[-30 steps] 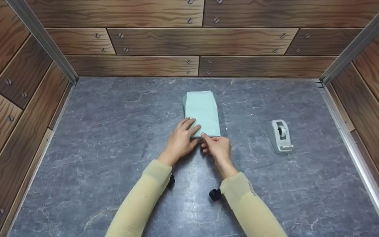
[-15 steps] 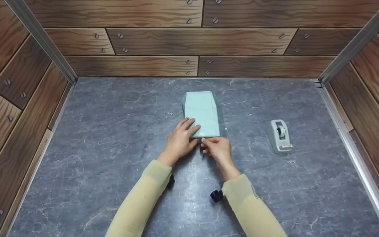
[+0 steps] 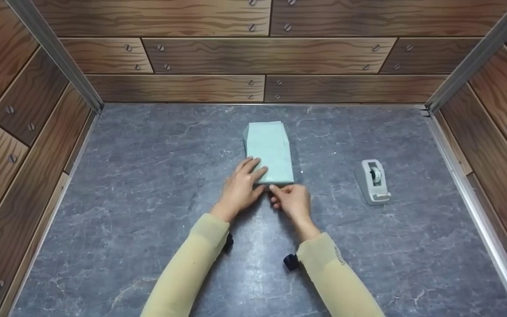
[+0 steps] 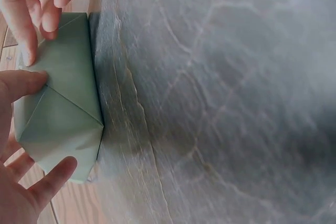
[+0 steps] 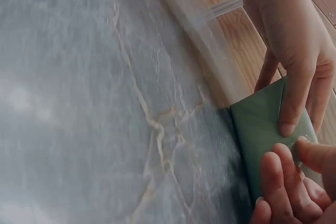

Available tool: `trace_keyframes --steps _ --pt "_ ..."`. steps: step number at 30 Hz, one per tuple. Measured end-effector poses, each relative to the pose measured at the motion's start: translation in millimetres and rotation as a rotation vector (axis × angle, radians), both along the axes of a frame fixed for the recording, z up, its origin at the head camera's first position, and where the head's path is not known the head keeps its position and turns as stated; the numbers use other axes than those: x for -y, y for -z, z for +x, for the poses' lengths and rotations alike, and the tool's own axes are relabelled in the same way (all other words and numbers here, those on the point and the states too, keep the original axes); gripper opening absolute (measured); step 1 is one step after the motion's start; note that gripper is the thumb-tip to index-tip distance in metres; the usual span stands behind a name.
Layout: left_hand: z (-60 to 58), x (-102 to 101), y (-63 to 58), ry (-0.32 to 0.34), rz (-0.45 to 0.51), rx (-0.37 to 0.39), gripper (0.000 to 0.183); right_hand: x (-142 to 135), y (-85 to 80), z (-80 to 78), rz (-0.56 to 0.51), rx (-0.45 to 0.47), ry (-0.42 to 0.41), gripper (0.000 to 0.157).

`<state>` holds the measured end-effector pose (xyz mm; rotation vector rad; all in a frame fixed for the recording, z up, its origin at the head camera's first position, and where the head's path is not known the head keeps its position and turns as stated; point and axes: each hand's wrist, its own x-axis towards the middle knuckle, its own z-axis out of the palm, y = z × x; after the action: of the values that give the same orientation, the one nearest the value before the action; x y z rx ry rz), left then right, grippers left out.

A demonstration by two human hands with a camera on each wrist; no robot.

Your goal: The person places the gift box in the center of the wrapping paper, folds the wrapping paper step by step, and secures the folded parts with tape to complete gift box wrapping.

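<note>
A box-shaped parcel wrapped in pale green paper (image 3: 272, 141) lies on the tabletop, its near end toward the person. My left hand (image 3: 238, 187) rests on its near left part, fingers spread over the top and thumb against the near end. Folded triangular flaps show on that end of the parcel (image 4: 68, 61) in the left wrist view. At the same end is my right hand (image 3: 295, 201), thumb tip pressing at the edge of the fold and the other fingers bent close to the paper (image 5: 252, 124). Between them the fingertips are partly hidden.
A light grey tape dispenser (image 3: 373, 193) with a roll in it stands to the right of the parcel. Wood-patterned walls (image 3: 264, 55) with metal corner posts (image 3: 55, 53) enclose the grey marbled tabletop (image 3: 156, 176) at the back and sides.
My right thumb has slid from the parcel's top edge down to its near end. The left hand and the parcel hold their place.
</note>
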<state>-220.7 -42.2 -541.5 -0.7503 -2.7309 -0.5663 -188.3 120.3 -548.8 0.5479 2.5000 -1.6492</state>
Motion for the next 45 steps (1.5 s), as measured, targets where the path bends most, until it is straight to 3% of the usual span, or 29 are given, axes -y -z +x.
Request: trace_keyframes --steps 3,6,17,20,27,31,37,45 --pt "-0.2 0.0 0.3 0.000 -0.006 -0.002 0.047 -2.2 1.6 -0.1 0.156 0.008 -0.062 0.031" --pt "-0.4 0.1 0.6 -0.002 -0.005 -0.006 0.047 -3.6 1.4 0.1 0.205 0.025 -0.106 0.032" --pt "0.1 0.4 -0.4 -0.001 0.005 -0.023 0.047 -13.6 -13.4 7.0 0.110 -0.008 -0.176 0.035" --pt "0.5 0.4 -0.7 -0.002 0.003 -0.018 0.048 -18.3 -17.6 8.4 0.110 -0.065 -0.163 0.032" --pt "0.5 0.1 -0.3 0.005 0.010 -0.004 0.048 -24.8 -20.6 4.7 0.157 -0.317 -0.073 0.020" --pt "0.6 -0.4 -0.5 0.004 0.008 -0.010 0.048 -23.8 -17.9 1.4 0.179 -0.321 -0.072 0.037" --pt "0.3 -0.6 -0.7 -0.002 0.007 -0.019 0.048 -18.2 -12.9 -4.3 0.240 -0.291 -0.151 0.073" --pt "-0.3 0.0 1.1 0.006 0.021 -0.037 0.047 -12.7 -7.5 -14.5 0.321 -0.306 -0.165 0.074"
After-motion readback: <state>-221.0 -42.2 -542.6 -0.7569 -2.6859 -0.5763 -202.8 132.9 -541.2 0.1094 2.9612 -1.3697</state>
